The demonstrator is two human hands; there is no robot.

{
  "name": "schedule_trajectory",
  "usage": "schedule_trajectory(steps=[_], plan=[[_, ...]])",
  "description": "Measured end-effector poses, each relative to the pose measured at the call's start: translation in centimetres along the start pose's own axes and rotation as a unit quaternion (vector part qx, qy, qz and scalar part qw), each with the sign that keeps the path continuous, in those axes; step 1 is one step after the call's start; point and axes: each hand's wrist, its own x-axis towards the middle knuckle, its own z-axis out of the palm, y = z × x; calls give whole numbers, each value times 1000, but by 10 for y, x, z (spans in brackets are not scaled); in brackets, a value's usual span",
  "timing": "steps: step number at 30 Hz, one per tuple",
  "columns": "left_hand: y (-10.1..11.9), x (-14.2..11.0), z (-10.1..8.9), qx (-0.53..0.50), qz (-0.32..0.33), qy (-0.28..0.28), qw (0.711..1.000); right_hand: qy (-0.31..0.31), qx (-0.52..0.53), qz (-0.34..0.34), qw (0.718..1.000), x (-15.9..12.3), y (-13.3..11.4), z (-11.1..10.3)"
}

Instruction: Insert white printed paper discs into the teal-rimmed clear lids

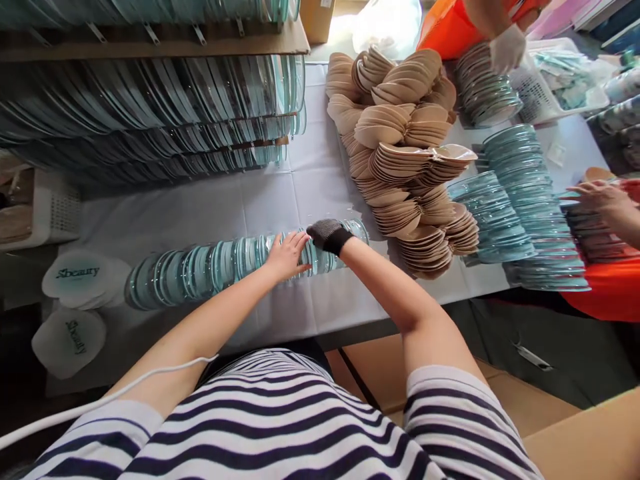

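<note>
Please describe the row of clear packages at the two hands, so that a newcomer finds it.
On the pale-covered table, look left of the heaped beige pads. Along the near side runs a row of round, clear, bluish packages. Only this row has a bare left hand and a dark-gloved right hand at it.

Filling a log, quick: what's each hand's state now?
Left hand: open, on the row of discs.
Right hand: curled at the row; whether holding cannot be told.
</note>
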Motion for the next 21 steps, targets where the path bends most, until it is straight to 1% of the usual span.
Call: schedule_trajectory(steps=[2, 4, 5, 7, 8, 9, 10, 11, 12, 13, 15, 17, 18, 20, 21], plan=[[0, 0, 1, -1, 0, 6, 1000, -8, 10, -13, 1000, -39, 4, 29], [1, 0, 1, 2, 1, 9, 1000, -7, 50, 29, 998, -72, 3, 68], [2, 0, 1, 3, 1, 9, 1000, -6, 71, 53, 996, -84, 0, 89], [1, -1, 1, 7, 1, 6, 1000, -12, 87, 93, 992, -98, -8, 127], [0, -2, 1, 9, 1, 5, 1000, -15, 92, 104, 990, -101, -13, 141], [-1, -5, 1, 11, 2, 4, 1000, -17, 96, 109, 989, -103, -16, 151], [-3, -7, 0, 15, 2, 3, 1000, -13, 103, 109, 989, -104, -18, 155], [-4, -10, -1, 18, 0, 2, 1000, -3, 111, 105, 988, -104, -16, 153], [-5, -12, -3, 22, -3, 1, 1000, 14, 117, 103, 988, -103, -12, 145], [-5, -12, -5, 25, -5, 0, 1000, 36, 122, 107, 986, -101, -6, 132], [-1, -9, -9, 31, 3, 4, 999, 93, 119, 131, 980, -92, 14, 93], [9, 1, -12, 33, 19, 14, 999, 132, 88, 156, 975, -71, 33, 48], [15, 8, -13, 31, 24, 14, 999, 118, 60, 146, 980, -57, 40, 26], [25, 22, -11, 25, 24, 6, 999, -1, 8, 113, 994, -24, 46, -8], [28, 28, -9, 23, 21, 1, 1000, -37, -2, 96, 995, -7, 45, -20]])
